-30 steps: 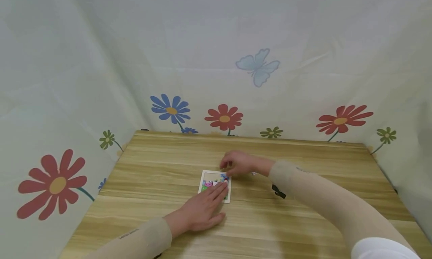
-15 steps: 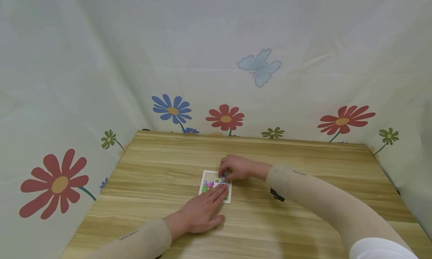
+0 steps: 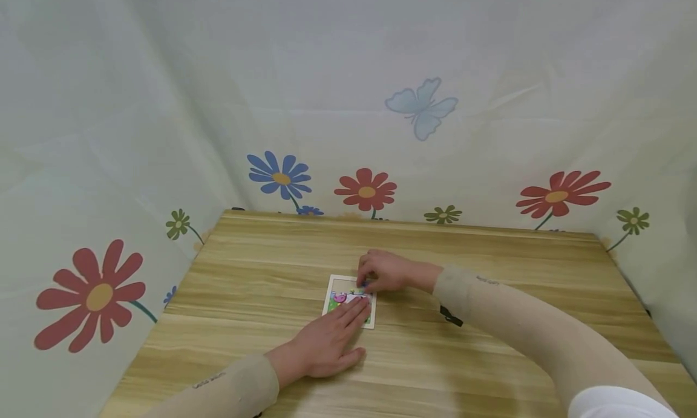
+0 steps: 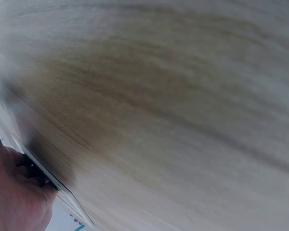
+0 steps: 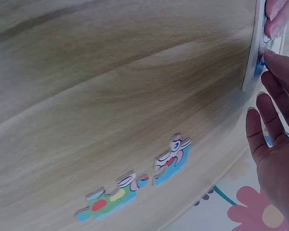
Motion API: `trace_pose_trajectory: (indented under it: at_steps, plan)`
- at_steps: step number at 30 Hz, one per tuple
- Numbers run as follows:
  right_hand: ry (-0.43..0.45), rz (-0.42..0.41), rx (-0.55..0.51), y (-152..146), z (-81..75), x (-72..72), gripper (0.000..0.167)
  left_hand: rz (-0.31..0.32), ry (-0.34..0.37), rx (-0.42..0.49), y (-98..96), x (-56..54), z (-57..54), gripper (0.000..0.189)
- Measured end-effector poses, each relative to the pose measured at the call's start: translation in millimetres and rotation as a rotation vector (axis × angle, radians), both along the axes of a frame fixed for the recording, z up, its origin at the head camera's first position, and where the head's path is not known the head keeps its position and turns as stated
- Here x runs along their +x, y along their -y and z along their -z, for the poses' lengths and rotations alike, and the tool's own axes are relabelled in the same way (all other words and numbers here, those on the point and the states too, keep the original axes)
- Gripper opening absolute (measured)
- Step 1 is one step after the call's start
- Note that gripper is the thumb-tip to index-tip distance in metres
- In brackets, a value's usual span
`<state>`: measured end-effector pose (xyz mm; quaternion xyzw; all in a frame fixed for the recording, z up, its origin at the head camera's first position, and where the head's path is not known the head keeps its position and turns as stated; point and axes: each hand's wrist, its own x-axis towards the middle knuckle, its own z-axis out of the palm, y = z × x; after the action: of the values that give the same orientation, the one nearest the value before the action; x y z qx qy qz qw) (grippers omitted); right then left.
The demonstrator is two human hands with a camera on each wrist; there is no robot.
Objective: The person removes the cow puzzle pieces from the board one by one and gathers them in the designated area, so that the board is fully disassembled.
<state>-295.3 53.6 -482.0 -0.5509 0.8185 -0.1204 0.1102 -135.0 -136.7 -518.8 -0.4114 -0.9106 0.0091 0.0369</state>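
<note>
A white-rimmed puzzle tray (image 3: 328, 300) lies on the table with picture pieces in it, a pink cartoon pig (image 3: 340, 297) among them. My left hand (image 3: 325, 344) rests on the lower part of the tray, fingers straight and side by side. At the tray's upper right corner, my right hand (image 3: 383, 270) pinches a blue puzzle piece (image 5: 258, 67) between thumb and bent index finger. Its other fingers hang loosely curled beyond the rim. The tray's upper left shows a bare beige base. Much of the picture is hidden under the left fingers.
Loose puzzle pieces lie on the wooden table (image 3: 261, 273): a green and yellow one (image 5: 106, 202) and a blue and pink one (image 5: 173, 158). The right forearm hides them in the head view. A flowered cloth (image 3: 305, 73) stands behind the table.
My right fingertips have come down and curled at the tray's upper right corner, the index finger now over the tray. The left hand stays in place on the tray.
</note>
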Motion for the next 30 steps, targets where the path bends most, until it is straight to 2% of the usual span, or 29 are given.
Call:
trace_pose_trajectory:
  at_steps: [6,18,22,30]
  plan:
    - [-0.017,-0.013,-0.013,-2,-0.3,2.4,0.019,-0.006,0.000,0.012,0.2,0.4,1.1,0.075]
    - [-0.041,-0.040,-0.049,-1,1.4,-0.5,0.008,-0.004,0.029,0.039,-1.4,-0.1,1.8,0.074]
    - [-0.056,-0.059,-0.062,-1,1.6,0.9,0.011,-0.008,0.039,0.033,-1.9,-0.3,2.7,0.074]
    - [-0.251,-0.143,-0.023,-3,-0.3,12.1,0.020,-0.011,0.024,0.018,-1.4,-0.3,1.5,0.075]
